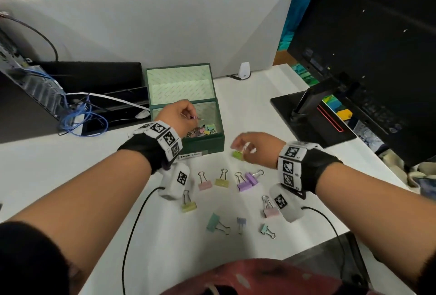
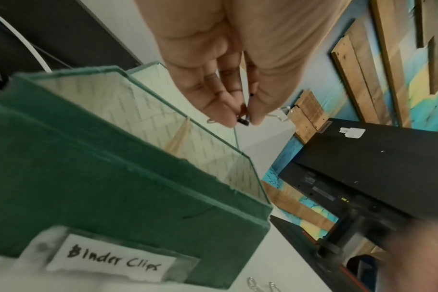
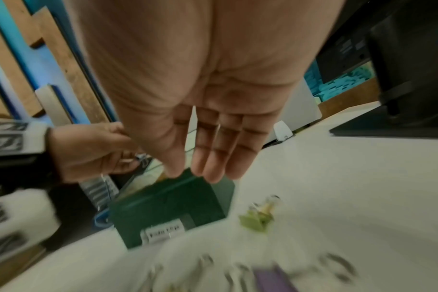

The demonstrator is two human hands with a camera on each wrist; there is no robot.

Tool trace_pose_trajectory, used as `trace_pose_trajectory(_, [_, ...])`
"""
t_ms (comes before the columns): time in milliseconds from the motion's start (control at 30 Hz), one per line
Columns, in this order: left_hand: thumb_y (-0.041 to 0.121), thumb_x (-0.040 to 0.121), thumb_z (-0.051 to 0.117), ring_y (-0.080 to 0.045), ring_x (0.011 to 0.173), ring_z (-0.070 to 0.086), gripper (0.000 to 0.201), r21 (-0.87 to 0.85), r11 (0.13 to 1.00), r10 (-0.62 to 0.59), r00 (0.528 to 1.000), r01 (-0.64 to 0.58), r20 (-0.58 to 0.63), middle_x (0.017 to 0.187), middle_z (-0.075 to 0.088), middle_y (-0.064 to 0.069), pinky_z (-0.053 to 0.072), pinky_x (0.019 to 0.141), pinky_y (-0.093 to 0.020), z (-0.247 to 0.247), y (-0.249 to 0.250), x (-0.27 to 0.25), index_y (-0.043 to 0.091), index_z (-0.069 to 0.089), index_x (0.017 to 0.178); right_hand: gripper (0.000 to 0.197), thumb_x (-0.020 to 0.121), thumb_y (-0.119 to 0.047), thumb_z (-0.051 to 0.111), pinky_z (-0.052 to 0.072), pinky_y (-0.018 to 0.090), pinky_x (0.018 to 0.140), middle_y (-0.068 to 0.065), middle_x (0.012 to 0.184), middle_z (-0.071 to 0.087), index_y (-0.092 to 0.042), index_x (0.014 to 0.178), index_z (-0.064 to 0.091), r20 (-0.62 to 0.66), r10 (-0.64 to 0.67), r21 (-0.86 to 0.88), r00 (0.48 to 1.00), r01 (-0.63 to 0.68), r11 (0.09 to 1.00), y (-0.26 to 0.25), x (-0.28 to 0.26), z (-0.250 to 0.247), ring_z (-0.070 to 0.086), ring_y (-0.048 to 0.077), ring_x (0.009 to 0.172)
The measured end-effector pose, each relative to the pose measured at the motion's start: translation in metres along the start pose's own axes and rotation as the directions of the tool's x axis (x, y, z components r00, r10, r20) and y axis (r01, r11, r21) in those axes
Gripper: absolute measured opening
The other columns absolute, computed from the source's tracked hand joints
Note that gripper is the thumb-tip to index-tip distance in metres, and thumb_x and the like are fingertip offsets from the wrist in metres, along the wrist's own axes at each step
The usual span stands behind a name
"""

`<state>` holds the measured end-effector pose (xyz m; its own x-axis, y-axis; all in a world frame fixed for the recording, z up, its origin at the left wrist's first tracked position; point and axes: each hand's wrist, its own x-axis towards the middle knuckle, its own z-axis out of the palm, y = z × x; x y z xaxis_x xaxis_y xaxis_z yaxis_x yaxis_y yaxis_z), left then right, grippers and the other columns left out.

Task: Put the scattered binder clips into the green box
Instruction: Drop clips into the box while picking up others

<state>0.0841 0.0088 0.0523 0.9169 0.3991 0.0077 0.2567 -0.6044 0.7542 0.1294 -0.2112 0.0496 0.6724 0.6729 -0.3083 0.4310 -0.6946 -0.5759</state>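
Note:
The green box (image 1: 203, 146) labelled "Binder Clips" stands open, with several pastel clips in its front compartment. Over that compartment my left hand (image 1: 188, 115) pinches a binder clip (image 2: 245, 121) between thumb and fingertips, its wire handles sticking out on both sides. My right hand (image 1: 243, 147) hovers just right of the box with fingers straight and holds nothing in the right wrist view (image 3: 195, 173). A green clip (image 3: 258, 217) lies on the desk under it. More clips lie scattered nearer me, among them pink (image 1: 204, 185), yellow (image 1: 221, 182) and purple (image 1: 245, 185).
A black monitor (image 1: 365, 58) and its base (image 1: 313, 120) stand to the right. On the left are black trays with blue cables (image 1: 94, 96). A white partition (image 1: 141, 30) closes the back of the desk. The box's open lid (image 1: 179, 82) lies behind it.

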Motion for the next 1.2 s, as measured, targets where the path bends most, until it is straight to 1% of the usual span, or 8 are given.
trace_pose_trajectory(100, [0.011, 0.077, 0.065, -0.013, 0.063, 0.052, 0.023, 0.092, 0.996, -0.014, 1.000, 0.013, 0.007, 0.067, 0.053, 0.011, 0.042, 0.055, -0.022, 0.011, -0.001, 0.014, 0.027, 0.053, 0.067, 0.027, 0.085, -0.015, 0.059, 0.041, 0.020, 0.078, -0.005, 0.107, 0.065, -0.026, 0.109, 0.063, 0.246, 0.057, -0.220, 0.968, -0.002, 0.975, 0.018, -0.027, 0.012, 0.052, 0.007, 0.079])
trace_pose_trajectory(200, [0.009, 0.078, 0.065, -0.016, 0.067, 0.054, 0.021, 0.119, 0.993, -0.029, 0.999, 0.023, 0.043, 0.072, 0.056, 0.006, 0.041, 0.054, -0.020, 0.022, -0.003, 0.021, 0.026, 0.055, 0.072, 0.028, 0.084, -0.020, 0.062, 0.043, 0.022, 0.081, -0.001, 0.105, 0.065, -0.025, 0.112, 0.063, 0.433, 0.134, -0.312, 0.891, 0.009, 0.950, 0.031, -0.050, 0.024, 0.054, 0.012, 0.086])
trace_pose_trajectory(300, [0.011, 0.078, 0.067, -0.017, 0.083, 0.054, 0.019, 0.167, 0.986, -0.025, 0.998, 0.016, 0.051, 0.094, 0.056, 0.002, 0.044, 0.068, -0.022, 0.026, -0.004, 0.020, 0.023, 0.060, 0.092, 0.031, 0.081, -0.027, 0.068, 0.052, 0.035, 0.090, -0.001, 0.096, 0.064, -0.026, 0.111, 0.061, 0.516, 0.185, -0.337, 0.836, -0.001, 0.941, 0.042, -0.061, 0.035, 0.062, 0.020, 0.091])
trace_pose_trajectory(433, [0.017, 0.081, 0.065, -0.016, 0.092, 0.051, 0.027, 0.221, 0.957, 0.154, 0.973, -0.190, 0.170, 0.104, 0.046, 0.001, 0.044, 0.084, -0.028, 0.031, 0.001, -0.003, 0.019, 0.060, 0.107, 0.038, 0.078, -0.034, 0.071, 0.054, 0.038, 0.087, 0.004, 0.100, 0.070, -0.028, 0.112, 0.056, 0.562, 0.174, -0.349, 0.809, 0.041, 0.936, 0.046, -0.069, 0.048, 0.066, 0.025, 0.093])
trace_pose_trajectory(500, [0.023, 0.082, 0.065, -0.014, 0.088, 0.052, 0.022, 0.235, 0.912, 0.239, 0.901, -0.336, 0.362, 0.102, 0.049, 0.004, 0.047, 0.082, -0.030, 0.037, 0.003, -0.025, 0.023, 0.062, 0.104, 0.043, 0.078, -0.036, 0.071, 0.049, 0.033, 0.085, 0.004, 0.107, 0.067, -0.026, 0.116, 0.054, 0.556, 0.157, -0.392, 0.816, 0.090, 0.916, 0.047, -0.071, 0.056, 0.062, 0.024, 0.098])
trace_pose_trajectory(633, [0.027, 0.083, 0.062, -0.010, 0.082, 0.053, 0.020, 0.209, 0.813, 0.238, 0.638, -0.543, 0.732, 0.093, 0.051, 0.010, 0.043, 0.076, -0.024, 0.054, 0.006, -0.071, 0.030, 0.063, 0.103, 0.044, 0.080, -0.034, 0.069, 0.038, 0.028, 0.077, 0.007, 0.112, 0.064, -0.022, 0.118, 0.050, 0.531, 0.101, -0.460, 0.842, 0.186, 0.868, 0.048, -0.069, 0.070, 0.058, 0.025, 0.102])
trace_pose_trajectory(767, [0.026, 0.083, 0.060, -0.017, 0.096, 0.057, 0.028, 0.171, 0.739, 0.170, 0.426, -0.652, 0.888, 0.106, 0.057, 0.001, 0.044, 0.082, -0.028, 0.083, 0.006, -0.101, 0.029, 0.062, 0.111, 0.031, 0.084, -0.025, 0.062, 0.044, 0.031, 0.079, 0.006, 0.114, 0.061, -0.020, 0.114, 0.053, 0.454, 0.063, -0.448, 0.889, 0.167, 0.878, 0.049, -0.062, 0.074, 0.058, 0.027, 0.102])
trace_pose_trajectory(1200, [0.016, 0.086, 0.053, -0.030, 0.105, 0.054, 0.034, 0.178, 0.651, 0.151, 0.356, -0.738, 0.922, 0.118, 0.052, -0.009, 0.043, 0.079, -0.033, 0.109, -0.005, -0.104, 0.022, 0.060, 0.119, 0.033, 0.081, -0.008, 0.058, 0.049, 0.042, 0.089, 0.009, 0.117, 0.051, -0.018, 0.112, 0.056, 0.415, 0.064, -0.492, 0.908, 0.165, 0.855, 0.051, -0.049, 0.065, 0.053, 0.029, 0.109])
